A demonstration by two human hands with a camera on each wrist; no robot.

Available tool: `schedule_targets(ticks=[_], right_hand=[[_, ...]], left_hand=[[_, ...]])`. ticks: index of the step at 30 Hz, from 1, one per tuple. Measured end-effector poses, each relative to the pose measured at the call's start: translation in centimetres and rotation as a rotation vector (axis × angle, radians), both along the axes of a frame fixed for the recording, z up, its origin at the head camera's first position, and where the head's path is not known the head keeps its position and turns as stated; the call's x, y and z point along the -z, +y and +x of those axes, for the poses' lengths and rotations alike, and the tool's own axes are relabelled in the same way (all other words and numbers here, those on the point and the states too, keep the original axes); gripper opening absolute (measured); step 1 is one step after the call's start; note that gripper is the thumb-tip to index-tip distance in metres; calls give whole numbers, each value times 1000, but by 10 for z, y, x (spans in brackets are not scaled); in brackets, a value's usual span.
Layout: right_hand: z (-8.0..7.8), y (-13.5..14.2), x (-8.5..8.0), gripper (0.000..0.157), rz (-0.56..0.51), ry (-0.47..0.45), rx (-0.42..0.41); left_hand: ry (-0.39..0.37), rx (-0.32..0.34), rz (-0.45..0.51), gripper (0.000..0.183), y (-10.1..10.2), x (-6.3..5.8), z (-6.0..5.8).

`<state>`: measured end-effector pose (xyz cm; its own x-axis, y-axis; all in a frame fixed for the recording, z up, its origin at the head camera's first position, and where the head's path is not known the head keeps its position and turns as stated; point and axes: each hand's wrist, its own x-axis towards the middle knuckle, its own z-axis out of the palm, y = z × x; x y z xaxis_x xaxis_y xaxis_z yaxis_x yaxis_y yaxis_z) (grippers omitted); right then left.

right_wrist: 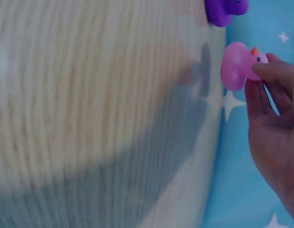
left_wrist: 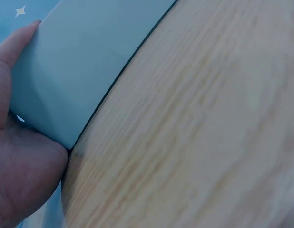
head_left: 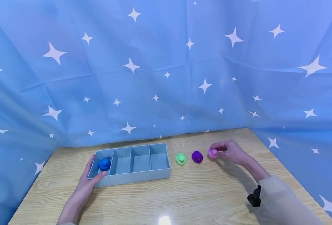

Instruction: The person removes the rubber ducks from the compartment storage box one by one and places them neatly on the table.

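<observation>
Head view alone: blue duck (head_left: 105, 164) inside tray (head_left: 132, 178)

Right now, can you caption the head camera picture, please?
Left hand holds a four-compartment tray; right hand pinches a pink toy duck near the purple duck.

Pink toy duck (head_left: 212, 153) pinched, blue-grey tray (head_left: 135, 178) gripped

The right hand (head_left: 232, 152) pinches the upright, orange-beaked duck. A green toy duck (head_left: 181, 159) and purple toy duck (head_left: 197, 157) sit between it and the tray. A blue toy duck (head_left: 104, 164) occupies the leftmost of four compartments; the left hand (head_left: 86, 182) grips that end.
</observation>
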<state>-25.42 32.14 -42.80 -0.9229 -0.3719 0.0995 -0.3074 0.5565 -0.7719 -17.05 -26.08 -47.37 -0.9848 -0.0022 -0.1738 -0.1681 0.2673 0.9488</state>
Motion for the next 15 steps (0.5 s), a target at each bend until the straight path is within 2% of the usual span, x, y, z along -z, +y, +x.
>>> schedule_targets(ticks=[7, 15], right_hand=[[-2, 2, 8, 28, 66, -13, 8], [-5, 3, 13, 32, 38, -32, -8]], left_hand=[[-8, 2, 0, 98, 0, 0, 0], [-10, 0, 8, 99, 1, -1, 1]])
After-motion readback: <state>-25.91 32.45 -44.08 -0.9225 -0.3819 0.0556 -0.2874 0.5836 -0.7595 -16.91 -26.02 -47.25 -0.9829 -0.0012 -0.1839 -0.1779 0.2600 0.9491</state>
